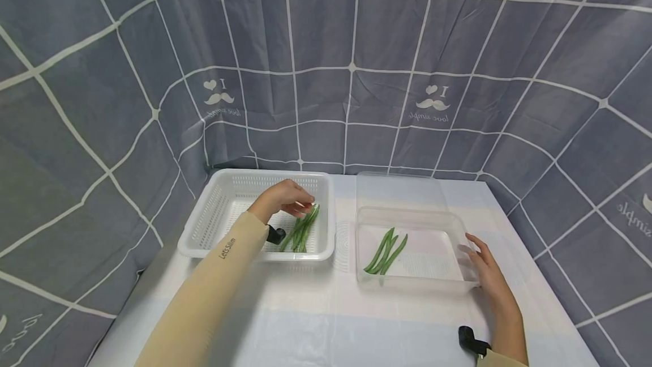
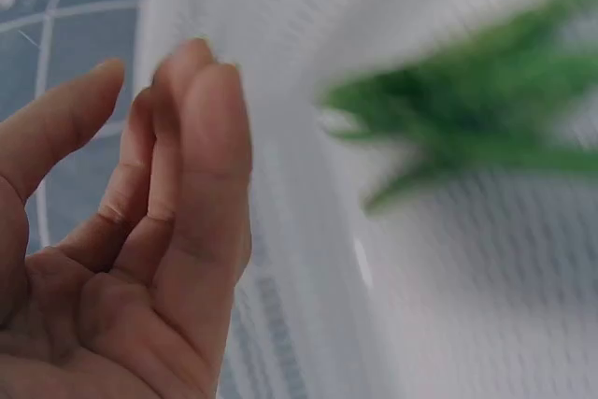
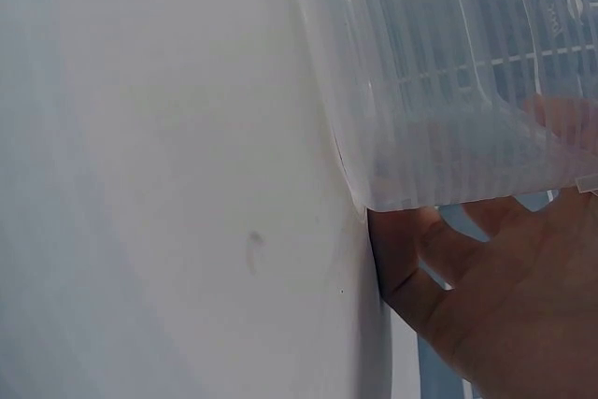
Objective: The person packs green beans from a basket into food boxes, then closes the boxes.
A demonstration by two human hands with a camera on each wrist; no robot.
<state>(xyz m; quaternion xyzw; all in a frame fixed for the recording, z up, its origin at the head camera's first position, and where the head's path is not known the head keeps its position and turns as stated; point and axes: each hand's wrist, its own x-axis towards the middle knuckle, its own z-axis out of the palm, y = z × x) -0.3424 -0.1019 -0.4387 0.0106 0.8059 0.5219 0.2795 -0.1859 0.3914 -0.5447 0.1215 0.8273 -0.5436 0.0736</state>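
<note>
My left hand (image 1: 287, 197) hovers over a white perforated basket (image 1: 204, 242), above a small bunch of green beans (image 1: 307, 228). In the left wrist view the fingers (image 2: 215, 128) are loosely bent with nothing between them, apart from the blurred beans (image 2: 467, 100). A clear plastic container (image 1: 417, 285) stands to the right, with several green beans (image 1: 385, 251) at its left end. Against the outside of its right wall rests my right hand (image 1: 489, 276). The right wrist view shows the container (image 3: 439, 137) partly covering those fingertips.
Behind the container lies a see-through plastic lid (image 1: 399, 191). A pale, pastel-striped cloth (image 1: 326, 316) covers the table. Grey checked curtains (image 1: 326, 95) enclose its back and sides. A black wrist camera (image 1: 474, 341) sits by my right wrist.
</note>
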